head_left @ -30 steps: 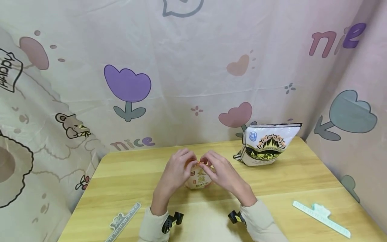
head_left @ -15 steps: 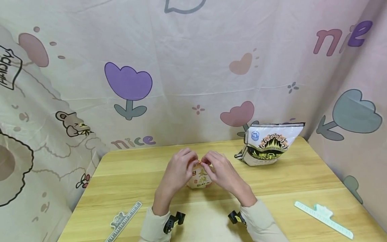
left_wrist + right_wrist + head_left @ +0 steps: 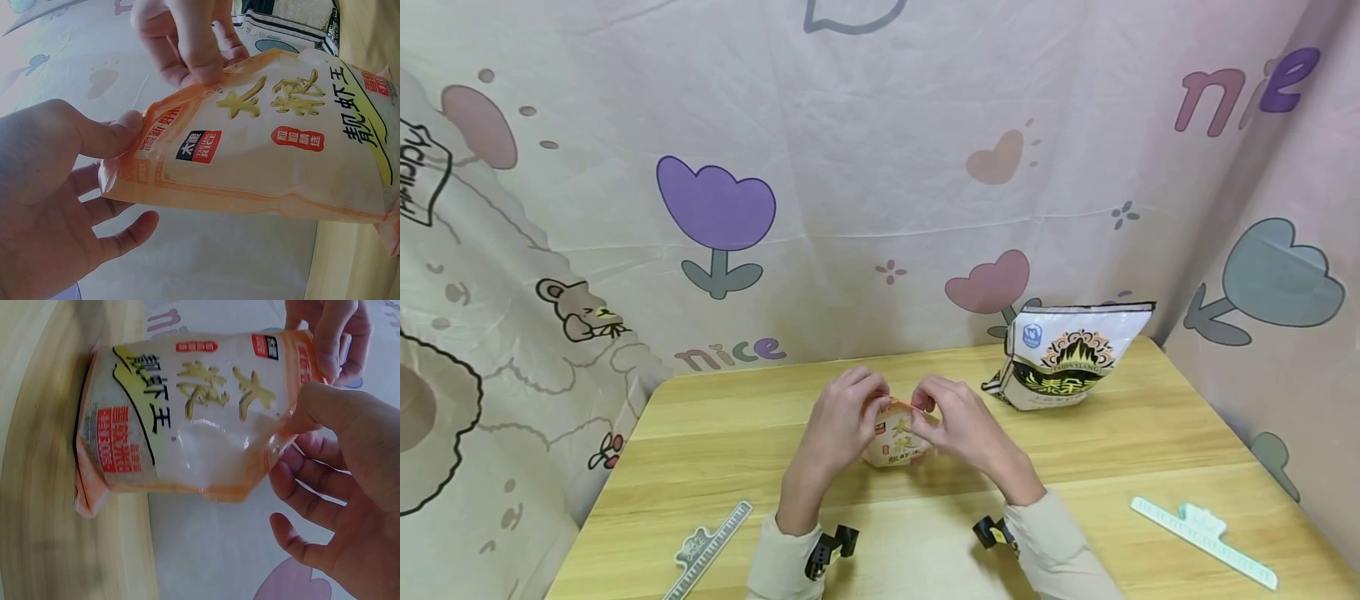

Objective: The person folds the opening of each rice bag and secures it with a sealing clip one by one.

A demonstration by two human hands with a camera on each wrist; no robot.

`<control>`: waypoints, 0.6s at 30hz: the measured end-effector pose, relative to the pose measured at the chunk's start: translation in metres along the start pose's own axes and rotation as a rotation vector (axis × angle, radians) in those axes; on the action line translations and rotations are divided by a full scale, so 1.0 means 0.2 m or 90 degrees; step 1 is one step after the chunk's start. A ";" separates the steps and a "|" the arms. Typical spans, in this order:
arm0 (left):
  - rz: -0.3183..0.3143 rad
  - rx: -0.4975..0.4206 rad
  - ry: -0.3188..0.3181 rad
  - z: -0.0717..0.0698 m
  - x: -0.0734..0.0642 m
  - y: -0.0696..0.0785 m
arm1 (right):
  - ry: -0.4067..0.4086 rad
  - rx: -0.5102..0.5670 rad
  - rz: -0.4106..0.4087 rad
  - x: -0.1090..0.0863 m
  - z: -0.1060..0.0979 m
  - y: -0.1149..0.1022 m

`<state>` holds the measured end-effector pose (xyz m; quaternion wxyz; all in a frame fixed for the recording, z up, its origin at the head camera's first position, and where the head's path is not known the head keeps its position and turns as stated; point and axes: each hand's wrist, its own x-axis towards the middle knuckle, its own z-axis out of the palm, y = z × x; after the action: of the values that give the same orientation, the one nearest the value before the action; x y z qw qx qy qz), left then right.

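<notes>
A small orange and white rice bag (image 3: pixel 898 442) stands on the wooden table between the two hands. My left hand (image 3: pixel 847 417) pinches its top edge at the left corner, thumb in front, as the left wrist view shows with the bag (image 3: pixel 262 144) close up. Farther right along the same edge, my right hand (image 3: pixel 958 421) pinches the top between thumb and fingers. In the right wrist view the bag (image 3: pixel 187 412) bulges, and its bottom touches the table. Whether the top is sealed cannot be told.
A larger white and black rice bag (image 3: pixel 1067 358) stands at the back right, its top folded over. One clear ruler-like bag clip (image 3: pixel 707 550) lies at the front left, a mint green one (image 3: pixel 1202 537) at the front right. A printed curtain (image 3: pixel 865 208) hangs behind the table.
My right hand has slid to the right along the bag's top edge, away from the left hand, showing more of the edge. The left hand stays at its corner.
</notes>
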<state>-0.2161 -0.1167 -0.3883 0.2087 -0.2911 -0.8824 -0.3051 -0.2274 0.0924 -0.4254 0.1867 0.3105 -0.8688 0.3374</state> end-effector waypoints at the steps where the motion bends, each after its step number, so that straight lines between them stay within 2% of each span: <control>1: -0.002 0.000 -0.001 0.00 0.00 0.00 | -0.005 0.000 0.005 0.00 0.00 0.00; 8: -0.011 0.009 0.000 -0.01 0.00 0.00 | -0.040 -0.015 0.036 -0.01 -0.02 0.03; 18: -0.018 0.008 -0.001 -0.01 0.00 0.00 | -0.118 -0.025 0.119 -0.03 -0.04 0.07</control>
<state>-0.2158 -0.1175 -0.3869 0.2051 -0.2775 -0.8885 -0.3025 -0.2309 0.1083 -0.4290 0.0791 0.2545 -0.9141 0.3058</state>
